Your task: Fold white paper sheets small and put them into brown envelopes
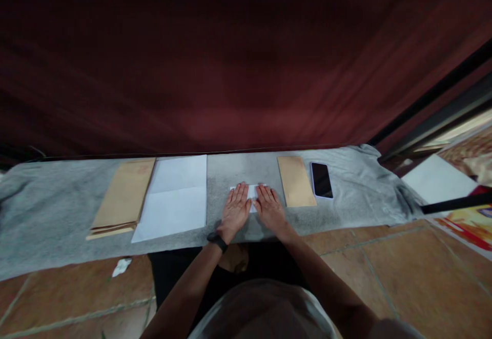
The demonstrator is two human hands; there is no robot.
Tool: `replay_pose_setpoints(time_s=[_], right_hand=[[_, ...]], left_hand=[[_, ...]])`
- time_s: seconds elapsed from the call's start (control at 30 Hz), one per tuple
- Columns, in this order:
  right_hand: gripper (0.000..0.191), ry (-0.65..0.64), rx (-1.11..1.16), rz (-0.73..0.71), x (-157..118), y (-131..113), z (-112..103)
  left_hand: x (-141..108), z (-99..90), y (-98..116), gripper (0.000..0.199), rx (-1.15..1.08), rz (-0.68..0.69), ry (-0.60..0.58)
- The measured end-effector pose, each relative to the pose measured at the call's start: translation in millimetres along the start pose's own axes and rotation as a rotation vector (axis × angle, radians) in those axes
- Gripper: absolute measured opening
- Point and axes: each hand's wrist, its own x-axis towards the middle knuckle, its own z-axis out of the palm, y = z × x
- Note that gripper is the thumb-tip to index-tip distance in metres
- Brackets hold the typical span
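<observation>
A small folded piece of white paper (252, 193) lies on the grey cloth, mostly hidden under my two hands. My left hand (236, 208) rests flat on its left part, fingers stretched forward; a dark watch is on that wrist. On the right part lies my right hand (269, 206), also flat, with its fingers extended. The two thumbs come close together over the paper's middle. Left of my hands are white sheets (177, 205) with a crease across them. Just right of my right hand is a brown envelope (296, 182).
A grey cloth (238, 167) covers the long, narrow surface, with a dark red curtain-like backdrop (215, 93) behind it. Several brown envelopes (125, 193) are stacked at left. A phone (322, 180) lies at right. A crumpled white scrap (122, 266) is on the tiled floor.
</observation>
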Motion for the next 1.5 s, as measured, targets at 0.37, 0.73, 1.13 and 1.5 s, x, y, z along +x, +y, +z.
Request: replay_pose_setpoints(time_s=[0.37,0.73,1.13,1.5], right_hand=[[0.059,0.069,-0.065,0.068,-4.6,-2.2,5.5],[0.057,0.031,0.001,0.094,-3.1,-4.4,0.9],[0.059,0.035,0.000,0.102,-2.2,-4.9,0.8],[0.052,0.004,0.050,-0.018,-4.5,-25.6,1.9]], left_hand=[[-14.9,-0.9,-17.6,0.060,0.028,-0.180,0.040],[-15.5,2.0,22.8,0.058,-0.030,-0.065,0.012],[-31.8,-1.5,-5.9,0.061,0.028,-0.188,0.048],[-33.5,0.4,-5.6,0.061,0.025,-0.188,0.062]])
